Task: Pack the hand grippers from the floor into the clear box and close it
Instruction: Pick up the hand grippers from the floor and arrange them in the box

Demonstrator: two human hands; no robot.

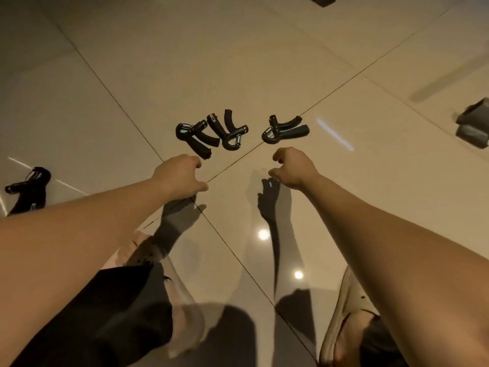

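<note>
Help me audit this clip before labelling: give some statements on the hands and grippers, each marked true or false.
1. The left hand and right hand hold nothing. True.
2. The three central grippers are piled up. False: they lie side by side on the floor.
3. A further gripper lies far to the left. True.
4. The right hand grips the nearest gripper. False: it hovers short of it.
</note>
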